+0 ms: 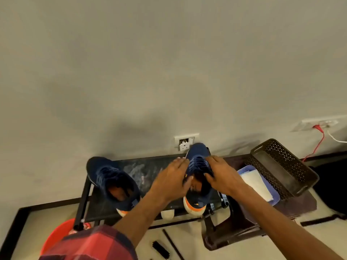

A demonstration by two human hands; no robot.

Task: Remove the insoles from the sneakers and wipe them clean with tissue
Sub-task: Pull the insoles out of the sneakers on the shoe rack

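Two navy sneakers with orange-and-white heels stand on a dark table (150,166) against the wall. The left sneaker (112,182) stands alone, its opening showing a dark insole inside. The right sneaker (197,166) is held between both hands. My left hand (172,177) grips its left side, thumb at the collar. My right hand (221,173) grips its right side over the laces, thumb hooked into the opening. White tissue (257,182) lies in a blue tray (244,169) to the right.
A dark perforated basket (285,166) leans beside the tray on a brown stool (244,231). An orange bucket (56,239) stands on the floor at lower left. A black brush (159,248) and a thin rod lie on the floor. Wall sockets sit behind the table.
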